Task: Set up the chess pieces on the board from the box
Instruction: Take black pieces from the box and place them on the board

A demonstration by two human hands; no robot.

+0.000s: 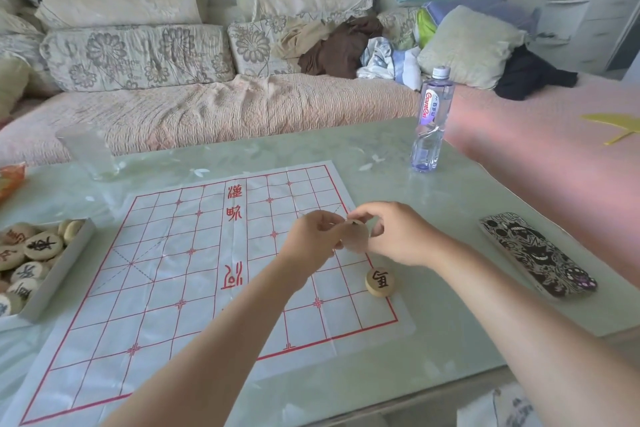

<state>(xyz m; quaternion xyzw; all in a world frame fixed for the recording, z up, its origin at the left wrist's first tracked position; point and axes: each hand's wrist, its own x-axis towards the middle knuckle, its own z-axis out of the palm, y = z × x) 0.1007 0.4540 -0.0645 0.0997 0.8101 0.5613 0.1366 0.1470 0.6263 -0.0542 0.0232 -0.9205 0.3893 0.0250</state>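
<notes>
A white sheet board (194,270) with a red grid lies flat on the table. One round wooden piece (380,282) with a black character sits at the board's right edge. My left hand (311,239) and my right hand (398,236) meet above the board's right side, both pinching a second round wooden piece (358,235) held on edge between them. At the far left, a white box (60,270) holds several more wooden pieces (43,246) with black and red characters.
A water bottle (431,121) stands at the table's back right. A phone in a patterned case (536,255) lies right of the board. A clear plastic cup (88,152) stands at back left. A sofa (207,97) with cushions runs behind the table.
</notes>
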